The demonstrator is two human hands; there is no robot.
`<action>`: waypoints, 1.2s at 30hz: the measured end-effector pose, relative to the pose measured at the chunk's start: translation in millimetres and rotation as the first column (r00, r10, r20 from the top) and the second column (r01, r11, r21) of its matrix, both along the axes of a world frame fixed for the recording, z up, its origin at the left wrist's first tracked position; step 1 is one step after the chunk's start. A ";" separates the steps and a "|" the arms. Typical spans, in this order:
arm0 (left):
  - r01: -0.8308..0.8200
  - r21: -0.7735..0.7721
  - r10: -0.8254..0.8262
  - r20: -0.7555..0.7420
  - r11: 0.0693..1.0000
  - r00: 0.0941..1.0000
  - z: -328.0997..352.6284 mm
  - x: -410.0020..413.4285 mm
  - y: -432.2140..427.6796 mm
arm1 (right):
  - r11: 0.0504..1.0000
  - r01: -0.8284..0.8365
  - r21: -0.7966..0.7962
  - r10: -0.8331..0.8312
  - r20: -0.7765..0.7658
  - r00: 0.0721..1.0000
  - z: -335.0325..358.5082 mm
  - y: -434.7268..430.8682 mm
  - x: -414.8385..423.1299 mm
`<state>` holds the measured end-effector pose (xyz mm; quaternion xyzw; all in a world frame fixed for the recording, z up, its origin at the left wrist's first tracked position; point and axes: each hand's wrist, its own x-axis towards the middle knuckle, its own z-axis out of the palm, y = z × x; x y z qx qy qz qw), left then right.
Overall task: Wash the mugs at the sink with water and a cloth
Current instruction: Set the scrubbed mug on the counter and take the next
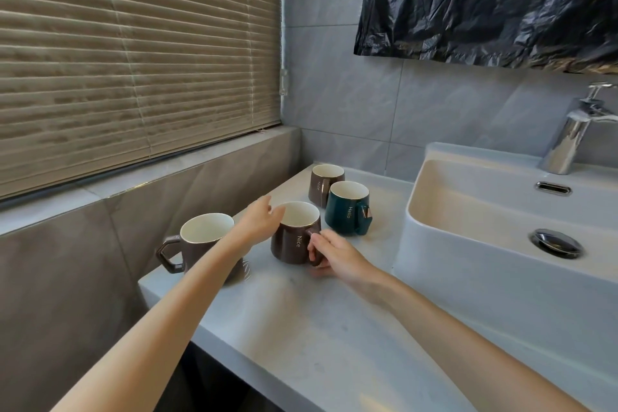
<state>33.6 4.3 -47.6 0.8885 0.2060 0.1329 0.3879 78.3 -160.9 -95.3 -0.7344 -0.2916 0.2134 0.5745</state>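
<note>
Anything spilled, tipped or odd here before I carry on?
Nothing spilled or tipped: the teal mug and three brown mugs stand upright on the counter. The right hand grips the middle brown mug's handle; the left hand touches its rim. Odd: black plastic sheet hanging above the sink.

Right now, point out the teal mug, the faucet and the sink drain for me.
teal mug [346,214]: head view, on its outer wall beside the word Hello.
faucet [568,140]: head view, on its upright chrome column.
sink drain [556,243]: head view, on the middle of the dark round plug.
</note>
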 end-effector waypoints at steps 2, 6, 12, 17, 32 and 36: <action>-0.045 0.028 0.039 0.180 0.999 0.983 6.5 -11.2 3.4 | 1.000 0.018 -0.011 -0.017 0.027 0.999 3.4 0.5 0.8; -0.088 0.106 0.027 0.473 0.990 0.880 19.1 -49.3 18.9 | 1.000 0.007 0.001 -0.007 0.019 1.000 5.0 8.7 5.2; -0.153 0.233 0.128 0.121 0.960 0.984 2.2 -95.5 76.8 | 1.000 0.016 -0.010 -0.016 0.026 1.000 4.8 42.7 11.5; -0.023 0.097 0.024 -0.008 0.995 1.000 -18.1 -108.6 92.8 | 0.999 0.024 -0.024 -0.024 0.018 1.000 7.5 78.6 9.7; -0.213 0.219 0.188 0.128 0.952 0.974 -35.8 -91.6 85.3 | 0.887 0.424 0.184 -0.448 0.566 0.692 7.9 48.8 11.7; -0.233 0.413 0.172 0.180 0.881 0.968 -29.8 -83.8 75.6 | 0.778 0.581 0.241 -0.601 0.556 0.574 6.3 11.6 18.9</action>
